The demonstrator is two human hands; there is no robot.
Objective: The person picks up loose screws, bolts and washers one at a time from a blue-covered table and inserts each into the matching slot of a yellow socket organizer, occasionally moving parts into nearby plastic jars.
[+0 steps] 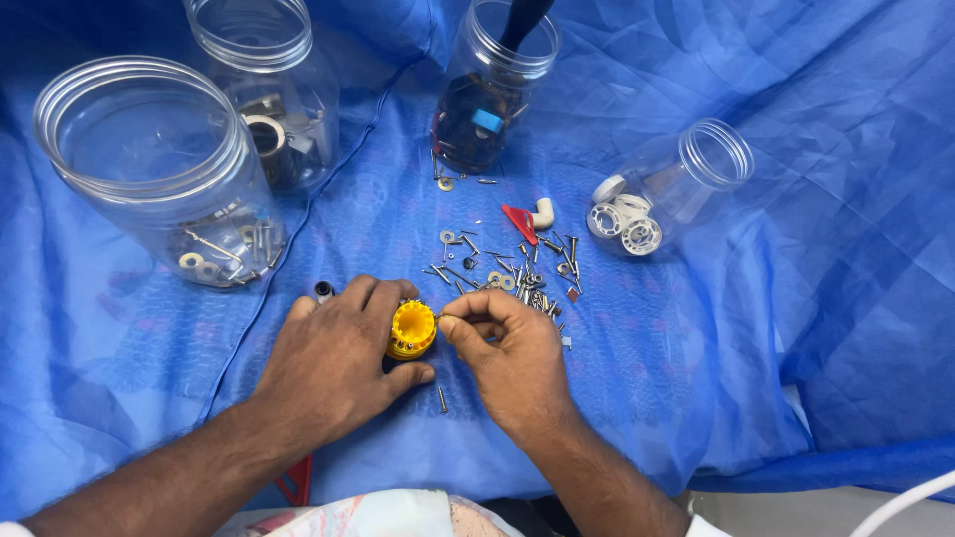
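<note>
Both forearms come in from the lower edge of the view and meet over the blue cloth that covers the desk. The left hand lies palm down, knuckles up, its fingers curled over a small yellow ribbed wheel; the thumb reaches under the wheel's lower edge, so the hand is grasping it from the left side. A dark stub sticks out just past the left hand's knuckles, on the far side from the wheel; whether it belongs to the wheel cannot be told.

The right hand sits just right of the wheel, thumb and forefinger pinched together at the wheel's right rim. Something very small seems to be nipped between those fingertips, but it is too small to tell what.

The wheel's open face is turned up and slightly toward the right hand, with its short axis running roughly left to right between the two hands.

Just below the wheel a single screw lies on the cloth, lengthwise away from the person. Beyond the wheel, a scatter of screws and washers spreads over the cloth, with a red plastic piece at its far edge. Further from the wheel stand clear plastic jars, one lying on its side to the right.
</note>
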